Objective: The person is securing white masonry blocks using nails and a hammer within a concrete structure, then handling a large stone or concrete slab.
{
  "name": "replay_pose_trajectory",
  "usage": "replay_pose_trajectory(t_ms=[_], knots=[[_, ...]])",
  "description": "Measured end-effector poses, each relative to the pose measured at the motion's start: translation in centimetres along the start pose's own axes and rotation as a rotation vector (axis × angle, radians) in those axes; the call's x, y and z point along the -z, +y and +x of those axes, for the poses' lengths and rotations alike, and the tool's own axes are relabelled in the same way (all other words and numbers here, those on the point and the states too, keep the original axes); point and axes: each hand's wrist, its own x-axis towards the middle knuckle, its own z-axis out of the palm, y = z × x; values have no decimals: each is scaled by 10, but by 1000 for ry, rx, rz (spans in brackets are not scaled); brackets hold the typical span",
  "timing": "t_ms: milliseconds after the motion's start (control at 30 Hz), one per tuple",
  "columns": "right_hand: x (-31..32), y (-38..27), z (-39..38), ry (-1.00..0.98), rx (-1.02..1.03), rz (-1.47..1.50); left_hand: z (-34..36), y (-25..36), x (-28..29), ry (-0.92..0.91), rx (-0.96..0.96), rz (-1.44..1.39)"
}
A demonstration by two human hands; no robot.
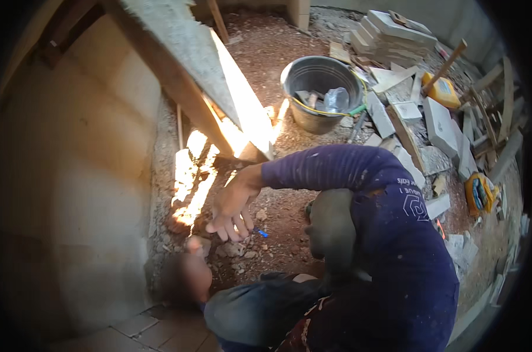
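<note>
My right hand point(236, 208) reaches down and left over the rubble-strewn dirt, palm down, with fingers bent slightly and apart, holding nothing visible. A small blue object point(262, 233) lies just right of its fingertips. My left hand point(194, 270) is low beside the wall and badly blurred. A greyish lump point(198, 246) is at its upper edge; I cannot tell whether it is held. Small stones point(233, 249) lie between and below the hands, and streaks of sunlight fall on the ground above them.
A plain wall point(84, 193) rises at left. Leaning boards point(178, 88) slant overhead. A black bucket point(304, 120) with bagged items stands ahead. Stacked pale blocks point(389, 35), broken pieces, yellow containers point(439, 94) and timber offcuts crowd the right. Floor tiles point(131, 328) show at lower left.
</note>
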Motion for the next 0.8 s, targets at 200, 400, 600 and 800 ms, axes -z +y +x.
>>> replay_pose_trajectory(t_ms=[200,400,600,800], knots=[[20,84,-211,727,523,137,-43,-55,-9,17,258,-765],[155,213,-282,1506,13,19,-46,-51,-8,-224,454,-984],[255,326,-258,1449,-529,-744,-66,-136,-8,-270,539,-743],[249,295,-210,1416,-606,-765,-70,-43,-16,-141,769,-710]])
